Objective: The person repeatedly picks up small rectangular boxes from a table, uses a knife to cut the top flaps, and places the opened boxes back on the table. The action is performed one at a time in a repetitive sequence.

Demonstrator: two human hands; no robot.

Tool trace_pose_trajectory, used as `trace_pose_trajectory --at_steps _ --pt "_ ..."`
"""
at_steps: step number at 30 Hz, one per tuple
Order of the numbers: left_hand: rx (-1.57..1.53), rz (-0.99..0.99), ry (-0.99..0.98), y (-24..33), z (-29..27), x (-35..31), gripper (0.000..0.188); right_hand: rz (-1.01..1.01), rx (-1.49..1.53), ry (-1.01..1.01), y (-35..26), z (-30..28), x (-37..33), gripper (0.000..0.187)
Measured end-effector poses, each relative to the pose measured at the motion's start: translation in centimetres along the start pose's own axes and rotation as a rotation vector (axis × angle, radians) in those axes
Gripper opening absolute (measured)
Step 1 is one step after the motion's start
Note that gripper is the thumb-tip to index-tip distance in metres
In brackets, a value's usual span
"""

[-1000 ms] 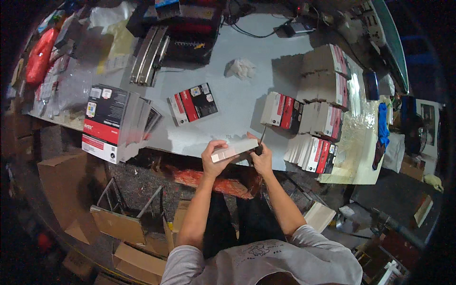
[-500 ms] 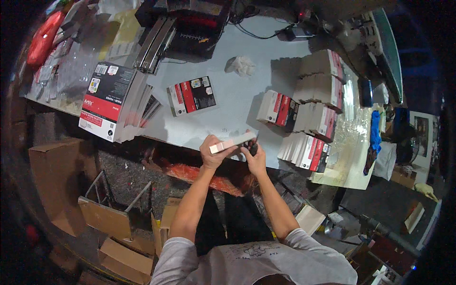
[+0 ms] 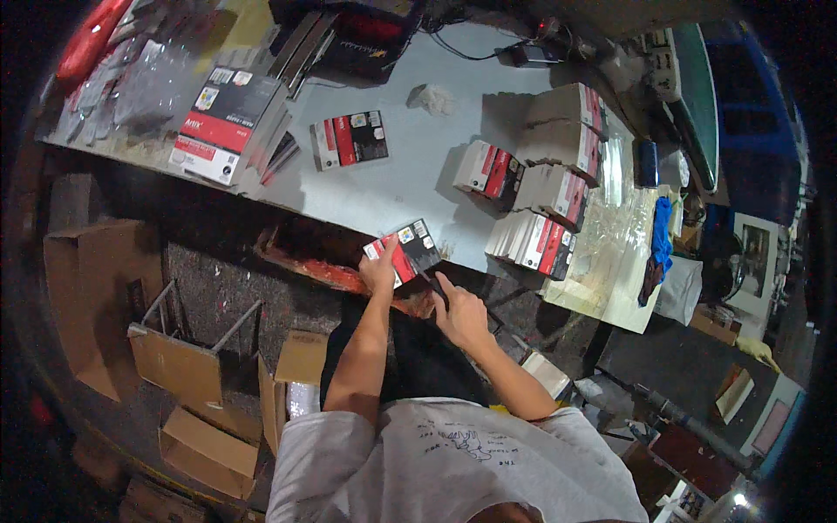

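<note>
My left hand [image 3: 378,272] is closed on the left end of a paper pad [image 3: 416,249] with a white, red and black cover. The pad sits tilted just off the table's front edge, its cover facing up. In my right hand [image 3: 463,315] is a slim dark-handled tool [image 3: 434,286], its tip at the pad's lower right edge. How the tip is shaped is too small to tell. Beyond them on the pale table [image 3: 366,196] lie a small stack of like pads [image 3: 352,139] and a larger stack [image 3: 228,126] at the left.
Several stacks of pads [image 3: 558,157] stand at the right, with one shorter stack [image 3: 488,169] beside them. A crumpled white wad [image 3: 432,99] lies at the back. Clear plastic sleeves [image 3: 161,83] cover the far left. Cardboard boxes [image 3: 105,296] stand on the floor at left.
Both hands have come down and nearer to me. The pad, earlier edge-on, now shows its printed cover. The tool has moved to its lower right edge.
</note>
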State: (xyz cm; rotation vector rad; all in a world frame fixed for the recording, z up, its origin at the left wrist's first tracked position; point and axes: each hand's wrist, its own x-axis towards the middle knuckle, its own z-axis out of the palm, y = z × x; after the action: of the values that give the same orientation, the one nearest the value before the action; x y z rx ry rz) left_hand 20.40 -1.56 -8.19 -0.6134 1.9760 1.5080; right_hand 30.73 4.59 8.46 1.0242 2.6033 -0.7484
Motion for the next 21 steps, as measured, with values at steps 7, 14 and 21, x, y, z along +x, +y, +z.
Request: trace_pose_trajectory --at_steps 7,14,21 --pt "0.104 -0.035 0.078 -0.1 0.1 -0.3 0.057 -0.005 -0.136 -0.078 -2.1 -0.2 0.9 0.03" --pt "0.201 -0.012 0.088 0.2 1.1 0.5 0.058 0.021 -0.258 -0.114 -2.7 0.6 1.8 0.03" --pt "0.195 0.035 0.112 -0.3 1.3 0.5 0.053 0.126 -0.393 -0.278 -7.1 0.8 3.3 0.028"
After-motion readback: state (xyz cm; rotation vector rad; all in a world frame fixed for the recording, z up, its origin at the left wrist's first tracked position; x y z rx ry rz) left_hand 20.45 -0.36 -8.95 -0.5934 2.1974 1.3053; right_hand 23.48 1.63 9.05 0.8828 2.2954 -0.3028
